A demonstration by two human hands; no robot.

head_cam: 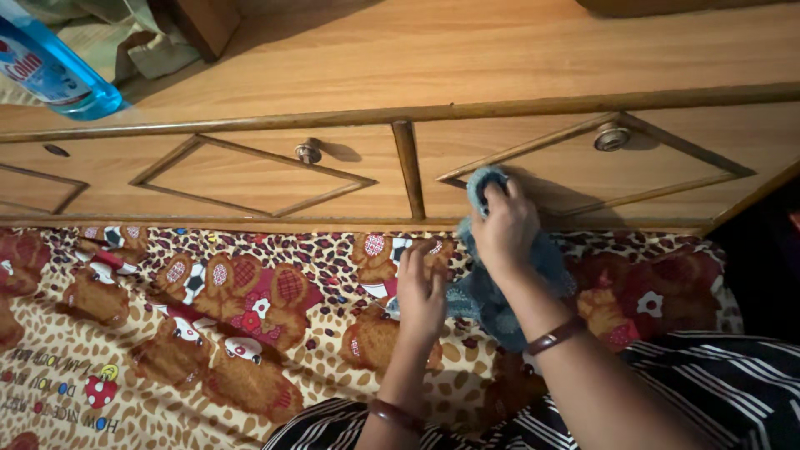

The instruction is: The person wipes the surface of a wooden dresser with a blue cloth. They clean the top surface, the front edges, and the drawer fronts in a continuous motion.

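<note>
While our right hand (pixel 504 225) presses a bunched blue cloth (pixel 500 283) against the wooden drawer front (pixel 583 167), our left hand (pixel 421 292) closes on its hanging end; wiping seems underway, likely toward the round knob (pixel 612 136), over the patterned bedsheet (pixel 167 333).

Wooden headboard (pixel 500 58) fills the top half, flat ledge w/ two drawer fronts below it, each w/ raised diamond trim & a round metal knob (pixel 307 152). Bedsheet (pixel 167 333) just below the headboard: leopard spots, teddy bears, red patches. Blue bottle (pixel 50 71) on the ledge, far left. Dim warm light, dark at right edge.
</note>
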